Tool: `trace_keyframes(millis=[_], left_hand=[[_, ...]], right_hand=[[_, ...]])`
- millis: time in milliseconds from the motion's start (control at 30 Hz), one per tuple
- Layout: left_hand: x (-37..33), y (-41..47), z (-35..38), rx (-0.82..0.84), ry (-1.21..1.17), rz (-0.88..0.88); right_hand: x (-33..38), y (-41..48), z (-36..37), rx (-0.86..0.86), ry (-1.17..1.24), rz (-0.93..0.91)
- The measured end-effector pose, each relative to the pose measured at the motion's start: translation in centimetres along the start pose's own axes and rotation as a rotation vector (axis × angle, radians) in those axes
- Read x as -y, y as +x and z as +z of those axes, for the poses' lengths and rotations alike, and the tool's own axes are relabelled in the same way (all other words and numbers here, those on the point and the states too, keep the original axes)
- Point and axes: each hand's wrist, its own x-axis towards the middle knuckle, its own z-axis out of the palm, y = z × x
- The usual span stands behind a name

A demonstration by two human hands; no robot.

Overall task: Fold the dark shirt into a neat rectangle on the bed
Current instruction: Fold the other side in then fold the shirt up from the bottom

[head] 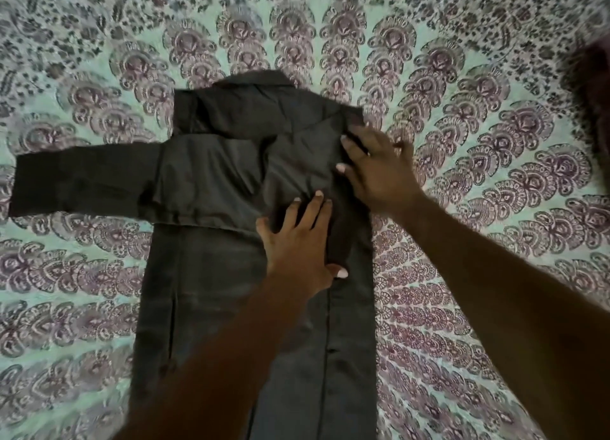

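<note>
The dark shirt lies flat on the bed, collar at the far end, hem toward me. Its right side is folded inward and one sleeve lies across the chest, its end sticking out to the left past the body. My left hand rests palm-down on the middle of the shirt with fingers spread. At the shirt's right shoulder edge, my right hand presses flat on the folded fabric, its fingers apart. Neither hand grips cloth. My forearms hide part of the lower shirt.
The bed is covered by a patterned sheet in pale green with purple paisley motifs, spreading on all sides of the shirt. A dark blurred object sits at the right edge of the view.
</note>
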Motion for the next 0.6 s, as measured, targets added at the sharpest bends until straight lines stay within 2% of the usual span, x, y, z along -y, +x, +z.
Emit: trace_keyframes(millis=[100,233,300,433,600], left_hand=[[-0.2,0.0,-0.4,0.033,-0.029,0.006],[0.3,-0.4,-0.9,0.041,-0.101,0.033],[1.5,-1.2,-1.4,-0.079,-0.205,-0.005],[5.9,-3.4,-2.6,-0.348,-0.433,-0.225],[15.2,-5.1,-2.1,-0.494,-0.580,-0.534]], right_hand=[[2.2,-6.4,1.4,-0.170,0.103,0.094],[4.0,-12.9,3.9,-0.096,0.070,0.113],[4.4,-13.5,3.8,-0.103,0.060,0.117],[6.0,-10.3,2.0,-0.136,0.140,0.105],[12.3,-4.0,0.2,0.002,0.268,-0.064]])
